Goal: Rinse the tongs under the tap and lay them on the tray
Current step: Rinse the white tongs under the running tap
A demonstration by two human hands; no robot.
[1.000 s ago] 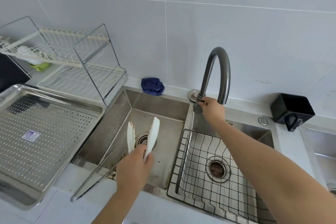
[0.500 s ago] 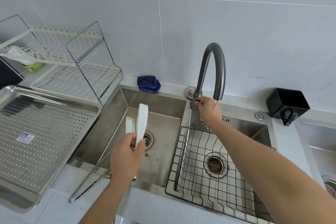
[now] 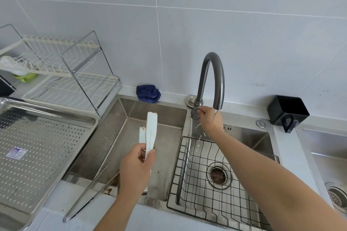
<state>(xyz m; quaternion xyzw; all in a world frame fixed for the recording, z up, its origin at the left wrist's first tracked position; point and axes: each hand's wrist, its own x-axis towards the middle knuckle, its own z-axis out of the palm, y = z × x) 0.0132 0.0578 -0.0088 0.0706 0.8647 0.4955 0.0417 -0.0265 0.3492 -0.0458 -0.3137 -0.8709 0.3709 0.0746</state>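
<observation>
My left hand [image 3: 138, 170] grips white tongs [image 3: 150, 133] over the left sink basin, their two tips pressed close together and pointing up and away from me. The tips carry brownish stains. My right hand [image 3: 210, 120] is wrapped around the lever at the base of the dark curved tap [image 3: 212, 78]. A thin stream of water falls from the spout past that hand into the right basin. The perforated steel tray [image 3: 37, 148] lies on the counter at the left, apart from both hands.
A black wire basket [image 3: 206, 180] sits in the right basin. A second pair of metal tongs [image 3: 90, 191] leans on the left basin's front rim. A wire dish rack [image 3: 71, 73], a blue cloth [image 3: 148, 93] and a black holder [image 3: 288, 110] stand along the wall.
Water has started running from the tap under my right hand. My left hand has lifted the tongs and squeezed their tips together, shifting slightly toward the tap.
</observation>
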